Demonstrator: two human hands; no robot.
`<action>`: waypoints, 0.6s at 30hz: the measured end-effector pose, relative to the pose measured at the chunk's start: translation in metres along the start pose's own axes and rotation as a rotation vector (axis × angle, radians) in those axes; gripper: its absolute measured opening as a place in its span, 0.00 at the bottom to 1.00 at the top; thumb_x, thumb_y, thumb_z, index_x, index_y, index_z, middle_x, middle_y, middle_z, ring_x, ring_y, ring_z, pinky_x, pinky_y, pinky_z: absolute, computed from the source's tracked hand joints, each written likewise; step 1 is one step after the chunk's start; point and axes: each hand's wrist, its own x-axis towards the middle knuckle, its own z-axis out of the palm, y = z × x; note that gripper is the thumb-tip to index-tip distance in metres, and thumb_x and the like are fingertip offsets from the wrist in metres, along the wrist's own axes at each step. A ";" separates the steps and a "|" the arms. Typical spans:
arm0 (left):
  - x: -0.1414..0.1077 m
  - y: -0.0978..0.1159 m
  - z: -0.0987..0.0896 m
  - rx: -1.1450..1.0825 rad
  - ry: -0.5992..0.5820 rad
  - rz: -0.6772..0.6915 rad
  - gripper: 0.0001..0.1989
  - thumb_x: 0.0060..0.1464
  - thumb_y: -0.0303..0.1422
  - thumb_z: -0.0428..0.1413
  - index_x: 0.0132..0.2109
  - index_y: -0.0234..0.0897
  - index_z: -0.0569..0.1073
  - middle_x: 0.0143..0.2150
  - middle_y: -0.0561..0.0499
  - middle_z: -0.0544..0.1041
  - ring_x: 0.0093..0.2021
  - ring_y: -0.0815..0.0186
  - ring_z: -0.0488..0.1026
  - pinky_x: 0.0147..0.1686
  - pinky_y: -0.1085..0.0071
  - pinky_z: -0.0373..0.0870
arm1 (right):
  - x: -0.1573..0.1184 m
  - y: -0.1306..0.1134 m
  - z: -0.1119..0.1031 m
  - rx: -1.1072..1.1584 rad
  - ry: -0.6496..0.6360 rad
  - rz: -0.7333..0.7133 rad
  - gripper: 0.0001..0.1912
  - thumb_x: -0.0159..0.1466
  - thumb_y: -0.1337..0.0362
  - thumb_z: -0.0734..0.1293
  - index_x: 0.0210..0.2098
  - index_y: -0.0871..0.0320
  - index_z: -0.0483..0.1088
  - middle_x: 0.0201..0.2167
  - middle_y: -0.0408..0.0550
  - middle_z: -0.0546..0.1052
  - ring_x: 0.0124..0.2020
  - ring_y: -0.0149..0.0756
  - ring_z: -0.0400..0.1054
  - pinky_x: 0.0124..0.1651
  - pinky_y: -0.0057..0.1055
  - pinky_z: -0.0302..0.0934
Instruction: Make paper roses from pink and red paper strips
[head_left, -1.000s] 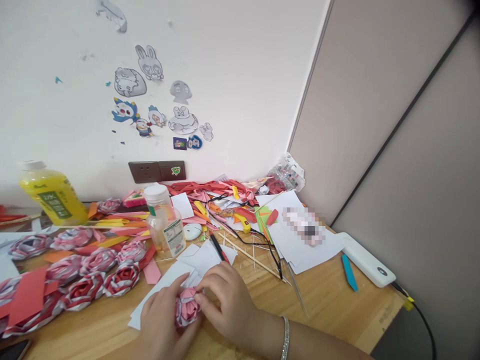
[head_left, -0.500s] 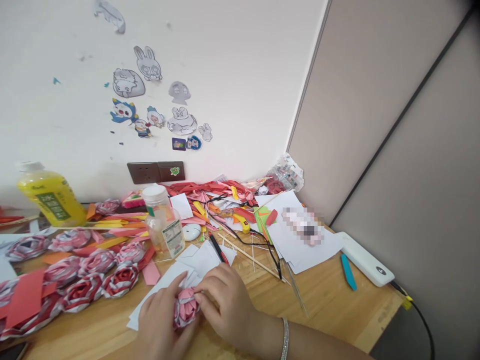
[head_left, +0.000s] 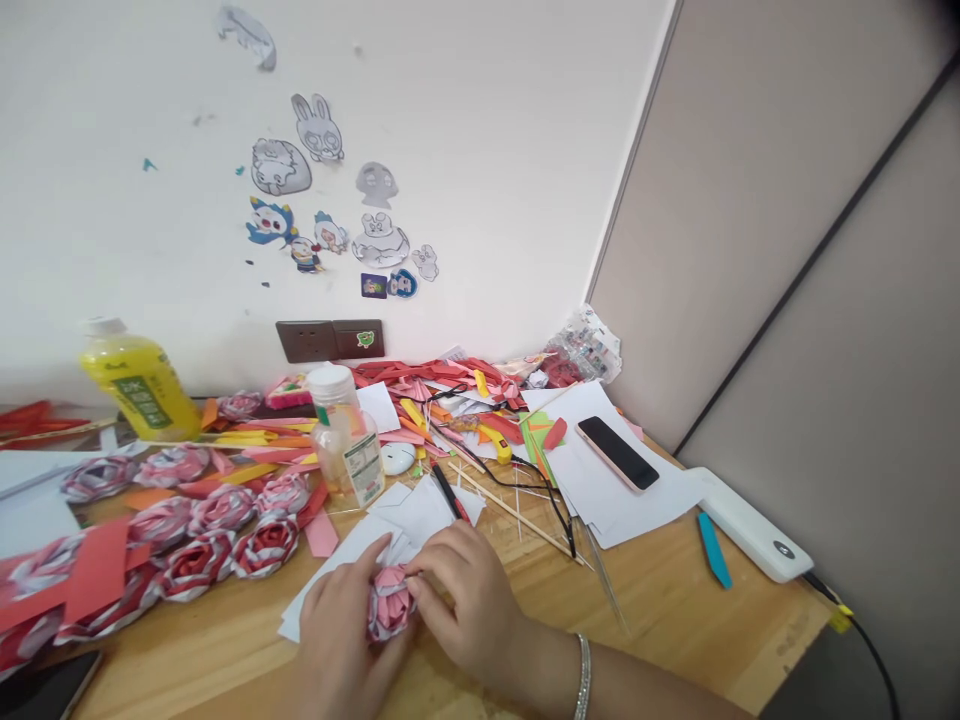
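A pink and white folded-paper rose point(head_left: 391, 606) is between my two hands, just above the front of the wooden table. My left hand point(head_left: 341, 625) curls round its left side and underside, the thumb hidden in part. With thumb and forefinger, my right hand point(head_left: 466, 600) pinches the rose's right edge. White paper sheets point(head_left: 405, 515) lie just beyond my fingers, with a black and red pen point(head_left: 448, 490) on them. To the left rest several finished paper roses point(head_left: 196, 565) in pink, red and white, partly under red paper strips point(head_left: 96, 570).
A clear jar point(head_left: 346, 450) and a yellow drink bottle point(head_left: 142, 385) stand behind the roses. Paper strips, sticks and a yellow glue gun point(head_left: 495, 440) with its cable lie along the wall. A phone point(head_left: 618, 453) rests on white paper, near a white power strip point(head_left: 750, 525) and a teal strip point(head_left: 714, 550).
The view has shifted slightly left, so everything appears further right. Both hands keep their hold on the rose, with only small finger movement.
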 end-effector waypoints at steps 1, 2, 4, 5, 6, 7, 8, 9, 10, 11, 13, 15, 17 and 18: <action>0.000 0.000 0.000 -0.004 -0.003 -0.004 0.25 0.51 0.41 0.52 0.54 0.37 0.61 0.41 0.44 0.76 0.40 0.54 0.74 0.40 0.59 0.66 | 0.000 0.000 0.000 -0.002 -0.002 0.003 0.11 0.66 0.67 0.55 0.35 0.57 0.68 0.31 0.48 0.73 0.35 0.36 0.63 0.39 0.33 0.58; -0.001 0.001 0.000 -0.006 -0.004 -0.004 0.25 0.51 0.41 0.52 0.55 0.37 0.61 0.41 0.44 0.76 0.41 0.54 0.73 0.41 0.58 0.66 | 0.000 0.000 0.000 -0.001 -0.001 0.007 0.12 0.67 0.68 0.54 0.35 0.57 0.68 0.31 0.48 0.72 0.35 0.36 0.63 0.39 0.33 0.58; -0.002 0.000 0.000 -0.005 0.003 -0.006 0.26 0.52 0.41 0.52 0.56 0.36 0.59 0.43 0.43 0.75 0.42 0.53 0.73 0.43 0.57 0.65 | 0.000 0.000 0.000 0.012 0.008 0.012 0.13 0.67 0.69 0.53 0.35 0.58 0.68 0.30 0.48 0.72 0.34 0.36 0.63 0.39 0.33 0.58; -0.002 -0.001 0.001 -0.004 0.008 -0.003 0.26 0.52 0.41 0.51 0.57 0.36 0.59 0.43 0.43 0.75 0.43 0.53 0.72 0.43 0.56 0.65 | 0.000 0.000 0.000 0.021 0.015 0.015 0.12 0.67 0.68 0.53 0.35 0.58 0.67 0.31 0.47 0.72 0.34 0.36 0.63 0.39 0.33 0.58; -0.003 -0.001 0.002 -0.002 0.011 -0.001 0.26 0.52 0.41 0.51 0.57 0.36 0.58 0.44 0.42 0.75 0.43 0.53 0.72 0.43 0.56 0.64 | -0.001 0.000 0.000 0.028 0.020 0.018 0.11 0.66 0.68 0.55 0.35 0.58 0.67 0.31 0.47 0.72 0.35 0.36 0.63 0.39 0.33 0.58; -0.004 -0.002 0.003 0.000 0.016 0.000 0.26 0.53 0.41 0.51 0.57 0.36 0.58 0.44 0.42 0.75 0.43 0.52 0.72 0.43 0.56 0.65 | -0.001 0.001 0.000 0.033 0.024 0.019 0.10 0.66 0.67 0.56 0.35 0.57 0.67 0.31 0.47 0.72 0.35 0.36 0.63 0.39 0.33 0.58; -0.004 -0.002 0.004 0.001 0.021 -0.002 0.27 0.53 0.41 0.51 0.57 0.36 0.58 0.45 0.42 0.74 0.44 0.52 0.72 0.43 0.56 0.65 | -0.001 0.001 0.000 0.034 0.026 0.020 0.09 0.66 0.67 0.56 0.35 0.57 0.67 0.31 0.47 0.72 0.35 0.36 0.63 0.39 0.33 0.58; -0.005 -0.002 0.004 0.003 0.027 -0.003 0.27 0.52 0.41 0.51 0.57 0.36 0.58 0.45 0.41 0.74 0.45 0.52 0.71 0.43 0.56 0.65 | -0.002 0.001 0.001 0.033 0.031 0.022 0.08 0.65 0.67 0.57 0.34 0.57 0.67 0.31 0.47 0.72 0.35 0.36 0.63 0.39 0.33 0.58; -0.005 -0.002 0.005 0.006 0.038 -0.001 0.27 0.52 0.41 0.51 0.57 0.36 0.58 0.46 0.41 0.74 0.45 0.52 0.71 0.43 0.56 0.65 | -0.002 0.001 0.001 0.031 0.035 0.024 0.08 0.65 0.67 0.57 0.34 0.57 0.67 0.31 0.47 0.72 0.35 0.36 0.63 0.38 0.33 0.58; -0.005 -0.002 0.005 0.009 0.050 0.001 0.26 0.52 0.40 0.51 0.57 0.36 0.59 0.45 0.42 0.74 0.45 0.52 0.71 0.43 0.56 0.65 | -0.002 0.001 0.002 0.029 0.040 0.027 0.07 0.65 0.67 0.58 0.33 0.57 0.67 0.31 0.47 0.72 0.35 0.36 0.63 0.38 0.33 0.58; -0.005 -0.002 0.004 0.024 0.068 0.015 0.25 0.52 0.38 0.51 0.57 0.37 0.59 0.45 0.43 0.74 0.44 0.52 0.71 0.43 0.57 0.65 | -0.002 0.002 0.003 0.018 0.049 0.039 0.06 0.64 0.68 0.59 0.32 0.57 0.67 0.30 0.47 0.71 0.34 0.36 0.63 0.38 0.33 0.58; -0.004 -0.001 0.002 0.054 0.052 0.028 0.24 0.52 0.34 0.50 0.57 0.37 0.59 0.44 0.43 0.74 0.44 0.53 0.72 0.43 0.57 0.64 | -0.002 0.003 0.004 -0.007 0.057 0.051 0.05 0.62 0.68 0.60 0.31 0.57 0.66 0.29 0.46 0.71 0.34 0.36 0.63 0.37 0.33 0.58; -0.004 0.000 -0.001 0.085 0.025 0.039 0.24 0.52 0.32 0.49 0.57 0.37 0.58 0.44 0.43 0.74 0.43 0.54 0.71 0.44 0.58 0.64 | -0.001 0.003 0.004 -0.037 0.054 0.048 0.04 0.61 0.69 0.61 0.30 0.56 0.67 0.29 0.46 0.71 0.34 0.36 0.63 0.37 0.33 0.58; -0.003 0.001 -0.002 0.096 0.020 0.050 0.24 0.52 0.31 0.49 0.57 0.37 0.58 0.43 0.44 0.74 0.43 0.54 0.71 0.44 0.58 0.63 | -0.001 0.003 0.004 -0.048 0.051 0.041 0.04 0.61 0.69 0.61 0.30 0.56 0.67 0.29 0.46 0.71 0.34 0.36 0.63 0.37 0.33 0.58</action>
